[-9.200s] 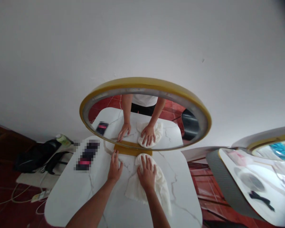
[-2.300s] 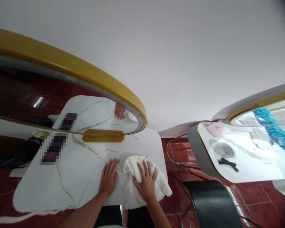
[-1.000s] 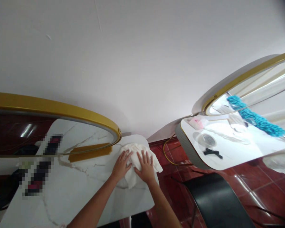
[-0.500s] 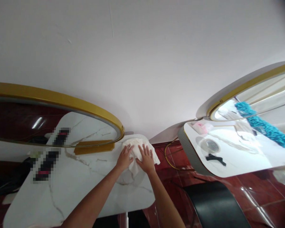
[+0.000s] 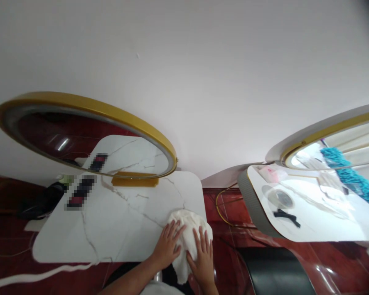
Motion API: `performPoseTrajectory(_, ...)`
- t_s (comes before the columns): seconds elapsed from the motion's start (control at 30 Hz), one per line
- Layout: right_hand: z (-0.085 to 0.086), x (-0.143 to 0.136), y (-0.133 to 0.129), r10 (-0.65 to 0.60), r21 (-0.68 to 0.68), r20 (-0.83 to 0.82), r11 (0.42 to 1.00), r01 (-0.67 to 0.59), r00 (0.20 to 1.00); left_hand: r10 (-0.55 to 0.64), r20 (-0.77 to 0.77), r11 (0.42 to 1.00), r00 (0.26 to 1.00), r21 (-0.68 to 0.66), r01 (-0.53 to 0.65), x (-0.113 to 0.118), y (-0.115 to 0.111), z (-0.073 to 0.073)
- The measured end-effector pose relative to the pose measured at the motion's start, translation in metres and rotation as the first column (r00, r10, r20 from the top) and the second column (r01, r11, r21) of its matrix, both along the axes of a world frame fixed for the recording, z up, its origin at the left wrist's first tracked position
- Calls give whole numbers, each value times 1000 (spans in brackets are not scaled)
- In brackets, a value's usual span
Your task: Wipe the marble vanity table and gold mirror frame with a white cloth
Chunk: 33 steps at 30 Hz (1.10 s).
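Both grips are unclenched: the left hand (image 5: 167,248) and the right hand (image 5: 203,258) lie on the white cloth (image 5: 187,227), fingers extended and a little parted, pressing it rather than gathering it up. The cloth is spread at the near right corner of the marbled surface (image 5: 126,229); its lower end drapes past the near edge, and its right side reaches the right edge. Taking the cloth as the clock's centre, the surface runs away towards 9 and 10 o'clock, with room to slide that way, and a shorter stretch lies at 12. Beside the near edge, between 8 and 9, trails a white cord-like strip (image 5: 43,275).

At 4 o'clock, a black chair (image 5: 276,268) stands beyond the right edge on the red tiled floor (image 5: 227,254). Towards 10, a gold mirror base (image 5: 135,181) sits on the surface beneath a gold-framed mirror (image 5: 110,110); nearer 9, a dark, pink-banded item (image 5: 80,192) is pixelated. A second white tabletop (image 5: 332,229), between 2 and 3, carries a black band-like item (image 5: 287,217), a pinkish packet (image 5: 272,174) and a fluffy blue duster (image 5: 356,184). The pale wall (image 5: 203,90) rises at 12.
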State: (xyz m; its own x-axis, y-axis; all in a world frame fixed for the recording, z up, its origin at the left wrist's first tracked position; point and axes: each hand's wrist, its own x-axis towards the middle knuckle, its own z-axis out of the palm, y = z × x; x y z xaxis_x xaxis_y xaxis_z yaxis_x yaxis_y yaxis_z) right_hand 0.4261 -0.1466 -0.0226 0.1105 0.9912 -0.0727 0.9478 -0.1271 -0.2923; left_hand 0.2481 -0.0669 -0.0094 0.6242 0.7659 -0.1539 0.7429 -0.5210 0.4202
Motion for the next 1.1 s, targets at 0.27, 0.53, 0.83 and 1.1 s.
performPoseTrajectory(0.27, 6, -23, 9, 51, -33, 110, 998, -48, 993, -28, 63, 993, 998, -116, 36, -29, 20, 7)
performPoseTrajectory(0.53, 9, -87, 31, 213, -110, 154, 974, -197, 965, -9, 84, 994, 996, -108, 18, -120, 27, 14)
performPoseTrajectory(0.83, 4, -240, 77, 347, -193, 74, 925, -328, 935, 116, 57, 989, 992, 88, -120, -276, 46, 2)
performPoseTrajectory(1.1, 15, -357, 114, 415, -296, 10, 870, -394, 910, 270, 45, 936, 962, 222, -273, -374, 57, -14)
